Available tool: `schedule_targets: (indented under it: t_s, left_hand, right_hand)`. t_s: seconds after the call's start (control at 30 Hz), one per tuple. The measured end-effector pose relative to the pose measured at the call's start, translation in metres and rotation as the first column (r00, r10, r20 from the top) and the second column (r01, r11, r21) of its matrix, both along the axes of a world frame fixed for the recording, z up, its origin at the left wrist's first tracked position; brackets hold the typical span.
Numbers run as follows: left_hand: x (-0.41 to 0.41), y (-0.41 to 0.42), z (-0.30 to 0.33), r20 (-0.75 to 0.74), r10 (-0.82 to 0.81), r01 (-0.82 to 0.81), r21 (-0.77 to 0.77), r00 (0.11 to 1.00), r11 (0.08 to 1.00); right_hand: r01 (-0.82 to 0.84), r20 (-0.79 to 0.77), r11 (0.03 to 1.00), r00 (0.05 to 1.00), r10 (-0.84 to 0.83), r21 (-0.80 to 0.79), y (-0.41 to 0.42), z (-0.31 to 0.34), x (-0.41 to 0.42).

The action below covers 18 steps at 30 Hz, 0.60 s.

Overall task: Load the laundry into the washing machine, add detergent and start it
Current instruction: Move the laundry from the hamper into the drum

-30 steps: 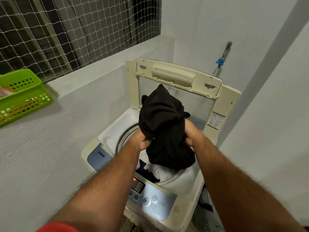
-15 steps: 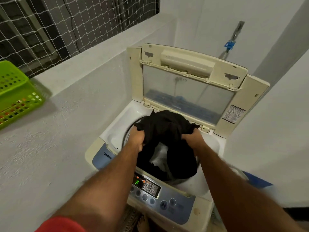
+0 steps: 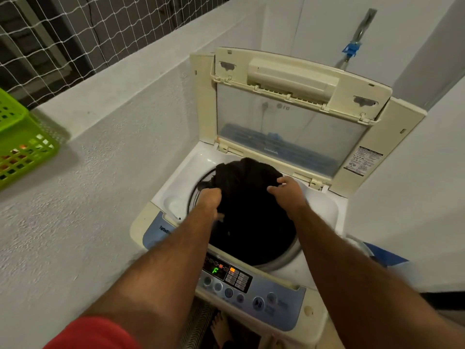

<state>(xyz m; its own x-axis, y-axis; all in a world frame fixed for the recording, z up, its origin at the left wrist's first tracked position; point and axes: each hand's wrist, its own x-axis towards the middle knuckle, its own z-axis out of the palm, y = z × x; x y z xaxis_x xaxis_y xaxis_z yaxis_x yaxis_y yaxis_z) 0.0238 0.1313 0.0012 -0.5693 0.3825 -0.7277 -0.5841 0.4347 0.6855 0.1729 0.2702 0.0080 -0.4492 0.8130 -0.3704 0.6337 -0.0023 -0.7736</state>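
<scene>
A green plastic basket is seen at the far left, set on the grey ledge that runs below a white net; small coloured items show through its lattice but cannot be made out. Below the ledge a rough grey wall runs down to the left side of the washing machine.

The washing machine is viewed from above, its cream lid raised upright at the back edge. The control panel lies along the front edge, with a green "F" lit on its display. The drum opening is filled by a black garment, bunched at the back rim and sunk into the drum toward the front.

The left hand is placed at the left rim of the opening, its fingers curled into the black garment and clamped on the cloth. The right hand rests on the garment toward the right back of the opening, with its thumb and fingers bent and pinching a fold of the fabric. A red sleeve is seen at the bottom left.

Behind the lid, on the right, a tap with a blue fitting is fixed to the pale wall. To the right of the machine's front corner, part of a blue object is visible; what it is cannot be told.
</scene>
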Motion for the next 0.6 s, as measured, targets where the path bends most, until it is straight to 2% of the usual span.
schedule_targets:
  t_s: [0.17,0.3,0.4,0.47,0.6]
  left_hand:
    - [-0.001,-0.005,-0.005,0.001,-0.069,0.069,-0.084,0.998,0.994]
    - [0.003,-0.003,-0.009,-0.136,-0.162,0.158,-0.034,0.977,0.987]
    - [0.014,-0.001,-0.007,-0.278,-0.271,0.263,-0.070,0.921,0.962]
    - [0.022,0.000,-0.004,-0.403,-0.352,0.329,-0.129,0.844,0.936]
    - [0.043,-0.004,0.008,-0.593,-0.568,0.497,-0.301,0.570,0.814]
  right_hand:
    - [0.015,0.034,0.998,0.999,-0.017,0.067,0.002,0.000,0.008]
    - [-0.004,0.042,0.998,0.999,0.001,0.058,-0.001,-0.005,0.020]
    - [-0.048,0.052,0.996,0.998,0.045,0.068,-0.008,-0.001,0.029]
    - [-0.065,0.055,0.995,0.997,0.061,0.081,-0.012,0.003,0.034]
    - [-0.173,0.121,0.970,0.981,0.154,0.168,-0.017,0.008,0.045]
